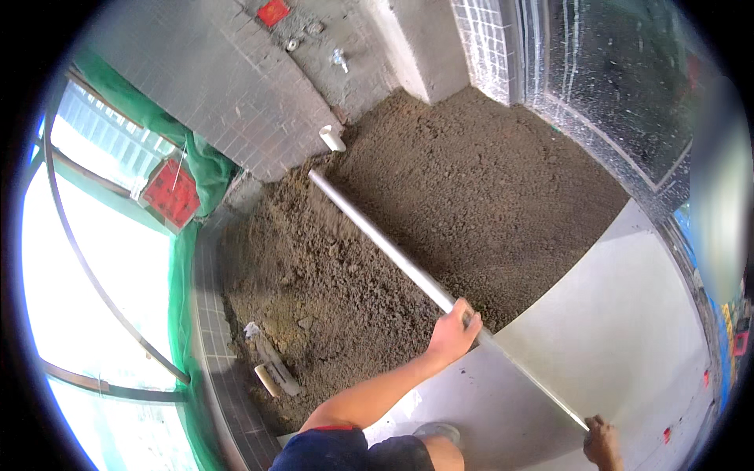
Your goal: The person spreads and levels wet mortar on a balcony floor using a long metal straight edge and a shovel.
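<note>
The left hand [457, 330], right of the lower centre, grips a long silvery bar [416, 273] lying diagonally from left of centre to lower right. The right hand [602, 441], lower right, is closed around its near end. Coarse brown mortar [503, 196] fills the centre; a trowel [276, 363] rests lower left.

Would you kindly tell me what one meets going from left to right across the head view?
Larger red panel → trowel → short white pipe → left hand → right hand.
</note>
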The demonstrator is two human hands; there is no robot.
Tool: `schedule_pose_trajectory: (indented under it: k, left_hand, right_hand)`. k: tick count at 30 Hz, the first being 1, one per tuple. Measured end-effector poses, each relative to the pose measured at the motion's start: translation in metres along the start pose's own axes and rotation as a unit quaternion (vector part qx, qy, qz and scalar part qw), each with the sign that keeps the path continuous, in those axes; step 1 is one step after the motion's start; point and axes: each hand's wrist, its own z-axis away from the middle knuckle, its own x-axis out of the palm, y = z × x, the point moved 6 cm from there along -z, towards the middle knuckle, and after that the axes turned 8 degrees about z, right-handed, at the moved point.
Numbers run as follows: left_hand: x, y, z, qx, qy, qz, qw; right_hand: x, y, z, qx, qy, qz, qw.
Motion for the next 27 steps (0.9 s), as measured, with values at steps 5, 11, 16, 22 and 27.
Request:
schedule_pose_trajectory:
  k: [5, 11, 16, 22, 27]
  left_hand:
    - [-0.007, -0.007, 0.063, 0.01, 0.029, 0.024, 0.999]
    - [-0.016, 0.0, 0.127, -0.006, 0.067, -0.019, 0.998]
    - [0.002, -0.029, 0.118, -0.014, 0.082, 0.049, 0.995]
    - [0.068, -0.023, 0.11, -0.031, -0.043, 0.02, 0.998]
    - [0.124, 0.03, 0.063, 0.062, -0.102, -0.014, 0.993]
  right_hand:
    - [0.044, -0.009, 0.055, -0.019, 0.081, -0.036, 0.996]
    - [0.049, -0.01, 0.083, -0.051, 0.067, -0.07, 0.994]
    - [0.038, -0.016, 0.08, -0.01, 0.056, -0.088, 0.995]
    - [0.096, 0.01, 0.139, 0.052, 0.055, -0.088, 0.993]
    - [0.14, 0.037, 0.152, 0.135, 0.014, -0.118, 0.984]
